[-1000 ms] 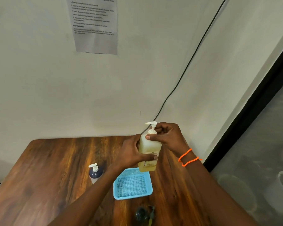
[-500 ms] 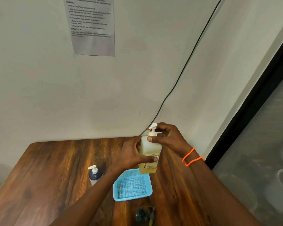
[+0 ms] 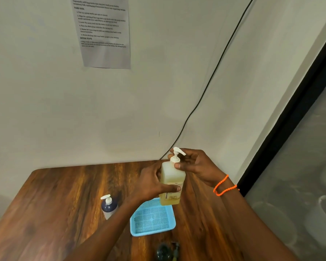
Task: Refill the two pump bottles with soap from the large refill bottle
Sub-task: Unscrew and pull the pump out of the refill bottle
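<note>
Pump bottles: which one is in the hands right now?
The pale yellow translucent pump bottle: the left hand grips its body above the blue mesh tray while the right hand holds its white pump collar. The dark blue pump bottle stands untouched on the wooden table.

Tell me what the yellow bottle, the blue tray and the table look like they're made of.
Yellow bottle: likely translucent plastic, matte; the yellow liquid shows through its walls, and the pump is opaque white plastic.
Blue tray: looks like moulded plastic, one uniform blue, with a perforated grid floor.
Table: wood or wood-look laminate, streaked brown grain with a slight sheen; the picture cannot tell which.
</note>
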